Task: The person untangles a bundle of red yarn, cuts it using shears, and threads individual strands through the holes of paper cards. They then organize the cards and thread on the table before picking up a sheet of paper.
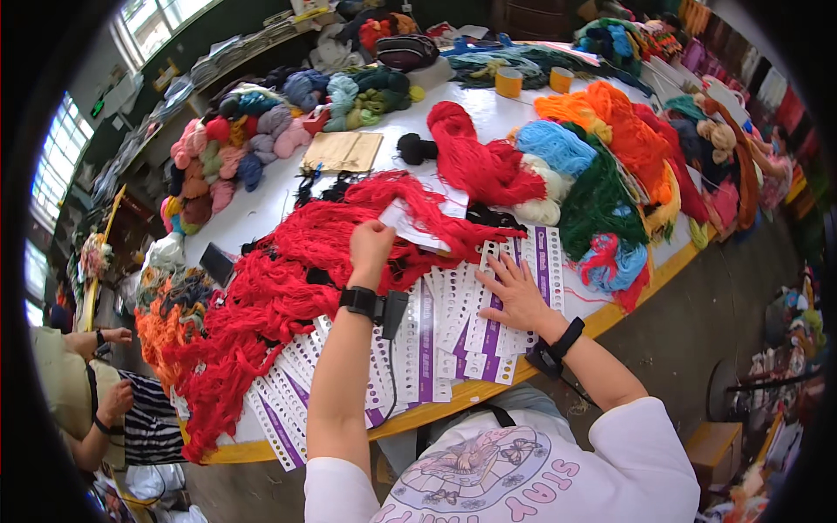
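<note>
Along the near edge of the tabletop (558,336) lies a fan of punched cards (436,336), white with purple strips, overlapping one another; the right hand (516,292) rests flat on the cards toward the near right corner, fingers spread and pressed down; the left hand (370,247) is raised just beyond the cards, its fingertips pinching one white card (410,228) over a large heap of red yarn (279,288), which spreads from the middle of the tabletop to the near left corner; whether any strand is caught in that pinch is hard to tell. Both wrists wear black bands. Farther in sit a red skein (479,161), a blue skein (558,146), green yarn (602,205) and orange yarn (610,118) along the right edge; a wooden board (344,150) lies past the middle; pink yarn balls (209,161) crowd the left edge; two tape rolls (508,83) stand near the far edge. Off the near left corner another person's hands (113,336) show.
</note>
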`<state>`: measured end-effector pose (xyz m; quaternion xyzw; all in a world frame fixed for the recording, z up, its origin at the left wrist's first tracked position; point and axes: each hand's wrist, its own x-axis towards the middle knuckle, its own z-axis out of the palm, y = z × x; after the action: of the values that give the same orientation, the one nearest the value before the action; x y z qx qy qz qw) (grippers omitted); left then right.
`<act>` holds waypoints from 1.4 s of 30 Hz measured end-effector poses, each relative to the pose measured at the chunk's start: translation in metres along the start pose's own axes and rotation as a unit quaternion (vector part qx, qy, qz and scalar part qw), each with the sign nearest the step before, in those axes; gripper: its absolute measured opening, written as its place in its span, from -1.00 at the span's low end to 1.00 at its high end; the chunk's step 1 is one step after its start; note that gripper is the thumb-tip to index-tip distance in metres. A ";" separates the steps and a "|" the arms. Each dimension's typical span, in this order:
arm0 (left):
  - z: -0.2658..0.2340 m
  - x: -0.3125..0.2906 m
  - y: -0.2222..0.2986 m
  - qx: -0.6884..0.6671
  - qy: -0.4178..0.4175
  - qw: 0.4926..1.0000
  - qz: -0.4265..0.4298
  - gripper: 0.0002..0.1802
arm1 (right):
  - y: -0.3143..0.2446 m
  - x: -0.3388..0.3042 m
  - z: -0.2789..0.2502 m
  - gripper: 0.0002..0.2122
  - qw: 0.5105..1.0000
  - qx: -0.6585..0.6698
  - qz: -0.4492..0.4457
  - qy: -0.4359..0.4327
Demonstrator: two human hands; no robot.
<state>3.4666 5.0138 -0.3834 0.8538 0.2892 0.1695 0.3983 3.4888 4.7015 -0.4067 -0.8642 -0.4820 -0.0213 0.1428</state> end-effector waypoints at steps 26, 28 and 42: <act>-0.206 -0.042 -0.008 -0.192 0.196 0.958 0.088 -0.85 | -0.008 0.067 -0.095 -0.44 0.896 0.425 0.103 -0.080; -0.190 -0.064 0.010 -0.157 0.217 0.956 0.121 -0.85 | -0.053 0.097 -0.124 -0.46 0.769 0.600 0.165 -0.147; -0.158 -0.294 -0.097 0.264 0.162 0.935 -0.171 -0.28 | -0.092 0.210 -0.029 -0.51 0.969 0.076 -0.059 0.228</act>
<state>3.1220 4.9712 -0.3772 0.8266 0.5259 0.1526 0.1296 3.5272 4.9131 -0.3211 -0.7932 -0.4869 -0.1900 0.3125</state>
